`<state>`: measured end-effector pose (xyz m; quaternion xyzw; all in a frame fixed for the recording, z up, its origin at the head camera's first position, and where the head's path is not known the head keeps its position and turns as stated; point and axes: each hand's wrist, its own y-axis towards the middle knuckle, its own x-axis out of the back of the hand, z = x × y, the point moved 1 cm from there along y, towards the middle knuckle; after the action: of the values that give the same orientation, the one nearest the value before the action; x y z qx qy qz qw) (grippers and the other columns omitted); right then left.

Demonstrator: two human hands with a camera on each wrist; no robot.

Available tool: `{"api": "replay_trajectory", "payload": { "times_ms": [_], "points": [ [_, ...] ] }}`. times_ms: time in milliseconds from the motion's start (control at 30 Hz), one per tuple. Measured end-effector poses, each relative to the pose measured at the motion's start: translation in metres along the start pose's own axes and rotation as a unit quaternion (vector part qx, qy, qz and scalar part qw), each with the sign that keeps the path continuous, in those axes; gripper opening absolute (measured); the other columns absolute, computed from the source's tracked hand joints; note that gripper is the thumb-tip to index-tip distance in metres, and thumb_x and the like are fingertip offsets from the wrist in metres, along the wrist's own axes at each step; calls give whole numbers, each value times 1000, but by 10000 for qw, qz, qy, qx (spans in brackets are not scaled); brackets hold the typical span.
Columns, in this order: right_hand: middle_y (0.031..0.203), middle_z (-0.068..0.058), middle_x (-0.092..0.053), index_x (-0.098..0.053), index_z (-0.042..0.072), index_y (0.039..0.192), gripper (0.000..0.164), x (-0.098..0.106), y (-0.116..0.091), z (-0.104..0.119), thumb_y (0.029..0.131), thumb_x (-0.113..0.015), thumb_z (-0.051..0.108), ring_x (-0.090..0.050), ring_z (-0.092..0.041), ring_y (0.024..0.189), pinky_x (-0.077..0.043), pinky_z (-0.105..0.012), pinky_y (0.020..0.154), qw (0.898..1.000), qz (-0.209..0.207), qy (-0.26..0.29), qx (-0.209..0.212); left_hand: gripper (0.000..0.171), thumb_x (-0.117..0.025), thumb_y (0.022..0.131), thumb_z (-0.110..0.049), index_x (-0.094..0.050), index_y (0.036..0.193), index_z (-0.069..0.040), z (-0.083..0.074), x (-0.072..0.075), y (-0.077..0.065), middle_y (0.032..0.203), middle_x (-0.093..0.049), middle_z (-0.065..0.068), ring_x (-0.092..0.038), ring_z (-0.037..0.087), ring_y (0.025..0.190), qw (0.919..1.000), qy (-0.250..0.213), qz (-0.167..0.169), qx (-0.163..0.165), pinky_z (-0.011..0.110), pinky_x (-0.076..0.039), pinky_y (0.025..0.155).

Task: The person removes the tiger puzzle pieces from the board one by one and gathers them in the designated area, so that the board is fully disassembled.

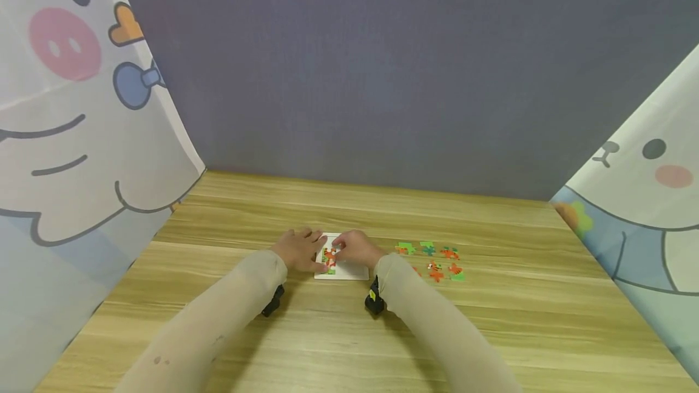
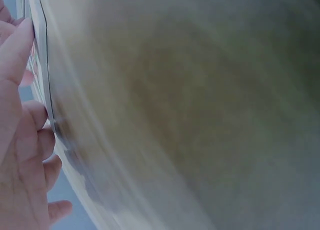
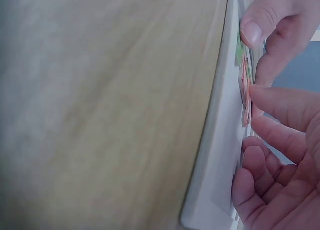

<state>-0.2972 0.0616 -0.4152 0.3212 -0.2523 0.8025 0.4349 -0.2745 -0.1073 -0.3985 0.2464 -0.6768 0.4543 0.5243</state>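
A white puzzle tray [image 1: 356,273] lies on the wooden table, with several orange, red and green jigsaw pieces [image 1: 330,261] joined at its left side. My left hand [image 1: 297,250] rests over the tray's left edge, fingers spread and straight, thumb by the lower pieces. In the right wrist view that thumb presses a green piece [image 3: 239,51]. From the right, my right hand [image 1: 359,248] reaches over the tray. Its thumb and index finger pinch an orange puzzle piece [image 3: 246,112] at the assembled part, while the other fingers curl above the tray.
Several loose puzzle pieces lie right of the tray, among them a green one [image 1: 428,248], an orange one [image 1: 450,253] and an orange-green one [image 1: 455,272]. A grey panel [image 1: 360,77] stands behind the table [image 1: 317,344]. Printed cartoon curtains [image 1: 82,156] flank it.
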Motion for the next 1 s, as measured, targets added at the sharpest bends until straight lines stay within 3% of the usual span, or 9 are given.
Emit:
{"api": "replay_trajectory", "payload": {
  "times_ms": [200, 467, 800, 1000],
  "points": [
    [86, -7, -68, -70, -6, 106, 29, -2, 2, 1, 79, -75, 4, -54, -10, 72, -49, -24, 70, 9996, 146, -255, -5, 81, -52, 91, -59, -29, 152, -11, 0, 3, -1, 157, -23, 7, -19, 32, 144, 9998, -190, 95, -16, 58, -17, 112],
    [84, -6, -68, -72, -5, 101, 26, 1, 2, 3, 77, -76, 3, -54, -10, 72, -48, -23, 68, 9985, 136, -472, 232, 80, -51, 92, -58, -29, 152, -10, 0, 3, 3, 157, -23, 9, -21, 34, 143, 9999, -6, 144, -69, 58, -19, 111],
    [73, 0, -58, -63, 2, 89, 10, 1, 1, 3, 81, -68, -2, -50, -10, 62, -42, -20, 55, 9971, -26, 729, -237, 80, -48, 91, -61, -29, 152, -14, 0, 3, 6, 158, -22, 5, -24, 33, 142, 9993, 324, 187, -9, 57, -20, 111],
    [68, 1, -58, -64, 2, 90, 8, -1, 1, 2, 84, -61, -3, -50, -10, 58, -42, -21, 53, 9947, -33, 996, -236, 78, -49, 91, -61, -31, 152, -16, 0, 5, 4, 157, -23, 6, -26, 33, 141, 9994, 255, 238, -7, 58, -20, 111]
  ]
}}
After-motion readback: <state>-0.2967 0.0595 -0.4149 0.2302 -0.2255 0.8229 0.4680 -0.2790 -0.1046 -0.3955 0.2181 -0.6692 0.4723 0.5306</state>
